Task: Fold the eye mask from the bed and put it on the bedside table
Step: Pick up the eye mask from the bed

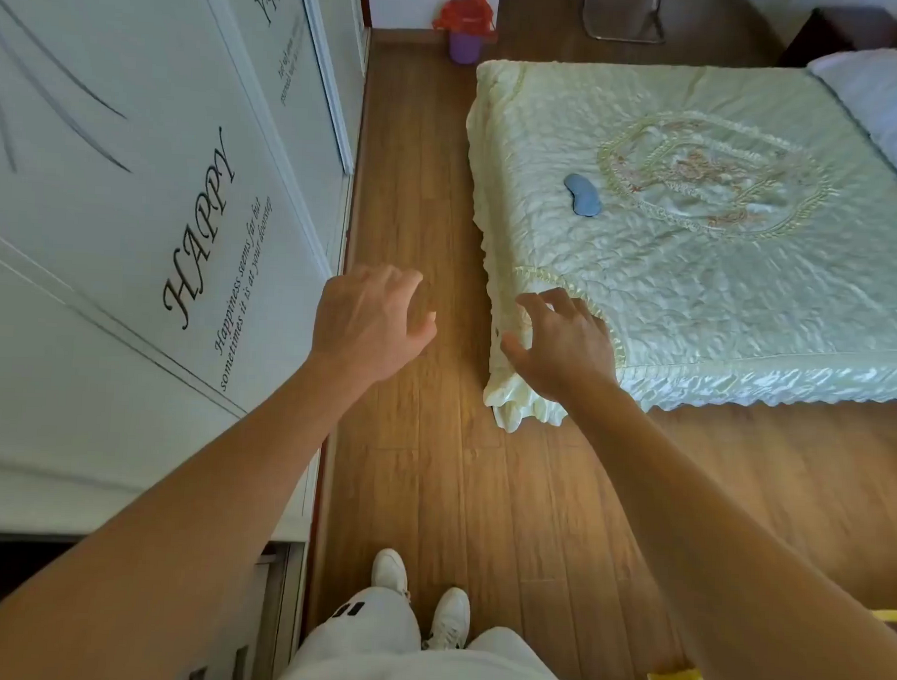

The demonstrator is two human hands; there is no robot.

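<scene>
White wardrobe door reads "HAPPY"; blue eye mask lies on bed.

Both bare arms extended forward; left hand and right hand empty, palms down, fingers loosely spread.

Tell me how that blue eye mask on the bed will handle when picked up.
The eye mask looks thin and flat, so probably floppy and light. The bedspread looks glossy, so it may slide when nudged. Neither hand touches it yet.
</scene>
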